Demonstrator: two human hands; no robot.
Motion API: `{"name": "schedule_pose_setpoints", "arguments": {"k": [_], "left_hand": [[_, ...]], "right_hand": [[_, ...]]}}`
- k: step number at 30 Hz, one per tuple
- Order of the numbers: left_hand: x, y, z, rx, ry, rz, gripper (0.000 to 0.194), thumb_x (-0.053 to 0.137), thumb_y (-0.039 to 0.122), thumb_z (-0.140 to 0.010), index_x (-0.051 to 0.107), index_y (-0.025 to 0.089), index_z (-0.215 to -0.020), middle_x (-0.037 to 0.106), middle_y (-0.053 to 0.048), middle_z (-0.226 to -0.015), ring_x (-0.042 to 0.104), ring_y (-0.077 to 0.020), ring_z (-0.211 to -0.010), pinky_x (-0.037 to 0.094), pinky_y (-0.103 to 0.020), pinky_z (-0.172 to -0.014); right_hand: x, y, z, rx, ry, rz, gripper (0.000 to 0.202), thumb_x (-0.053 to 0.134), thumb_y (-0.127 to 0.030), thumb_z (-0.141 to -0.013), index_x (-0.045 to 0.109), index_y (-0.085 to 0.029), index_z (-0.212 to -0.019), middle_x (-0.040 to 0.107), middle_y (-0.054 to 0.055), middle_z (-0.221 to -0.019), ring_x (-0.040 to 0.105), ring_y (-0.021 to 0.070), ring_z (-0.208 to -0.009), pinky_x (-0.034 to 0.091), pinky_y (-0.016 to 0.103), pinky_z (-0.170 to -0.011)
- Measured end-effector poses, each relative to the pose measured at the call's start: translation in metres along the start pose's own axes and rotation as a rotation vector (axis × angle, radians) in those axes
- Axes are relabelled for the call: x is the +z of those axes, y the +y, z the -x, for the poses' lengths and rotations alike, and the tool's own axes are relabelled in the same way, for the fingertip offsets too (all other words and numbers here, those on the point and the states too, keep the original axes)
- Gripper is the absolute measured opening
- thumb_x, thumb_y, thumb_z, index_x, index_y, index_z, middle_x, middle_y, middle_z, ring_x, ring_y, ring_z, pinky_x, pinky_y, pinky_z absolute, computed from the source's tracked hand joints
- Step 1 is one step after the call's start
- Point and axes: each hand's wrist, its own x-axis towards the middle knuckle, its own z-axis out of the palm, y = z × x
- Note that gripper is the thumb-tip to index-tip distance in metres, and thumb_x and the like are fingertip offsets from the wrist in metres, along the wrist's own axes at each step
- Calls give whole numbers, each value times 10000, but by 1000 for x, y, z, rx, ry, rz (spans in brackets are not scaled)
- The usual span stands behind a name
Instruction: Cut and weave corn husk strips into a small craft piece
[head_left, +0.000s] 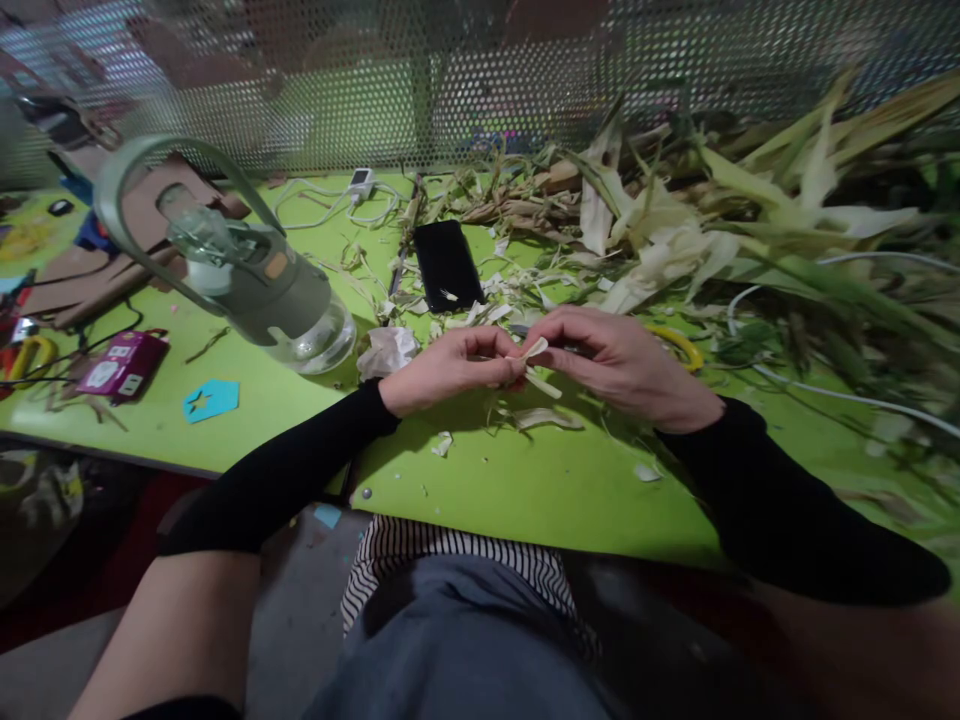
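Note:
Above the green table, my left hand point(466, 365) and my right hand point(611, 362) meet fingertip to fingertip. Both pinch a small pale strip of corn husk point(541, 382), whose loose ends stick out between them. Its inner part is hidden by my fingers. Below them on the tabletop lies another curled husk piece point(547, 418). A black phone point(448, 265) rests just beyond my hands, with a scrap of husk on its screen. Beside my left wrist sits a crumpled white paper point(388, 350). The handle of a yellow-handled tool point(684, 348) shows behind my right hand.
A large water bottle point(277, 290) stands at left, near a purple box point(124, 365) and a blue paper piece point(211, 400). Corn husks point(750, 220) heap up at back right, crossed by a white cable point(840, 385). A perforated metal screen point(337, 90) closes off the table's far edge.

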Motion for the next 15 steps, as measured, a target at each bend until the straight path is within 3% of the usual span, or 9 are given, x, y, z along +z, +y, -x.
{"name": "schedule_pose_setpoints", "arguments": {"k": [4,8,15], "left_hand": [[1,3,0,-20,26,27,299,819,379,-833,630,148,-839,707,-2,-777,637,-84,-718,487,-250,-726],[1,1,0,-65,50,74,249,808,312,-834,622,147,-827,719,-5,-780,647,-79,-718,474,-232,-698],[1,-8,0,-73,56,110,211,774,292,-854,625,145,-826,711,-9,-774,621,-74,-699,432,-231,-663]], "right_hand": [[7,-3,1,61,70,-60,311,654,-587,-936,710,-286,-877,714,52,-889,651,252,-804,506,405,-739],[16,-6,3,108,142,-93,310,672,-580,-925,711,-277,-873,724,54,-902,651,249,-818,515,399,-737],[20,-1,3,197,124,-218,289,712,-556,-902,730,-268,-911,723,39,-876,646,229,-803,534,371,-706]]}}
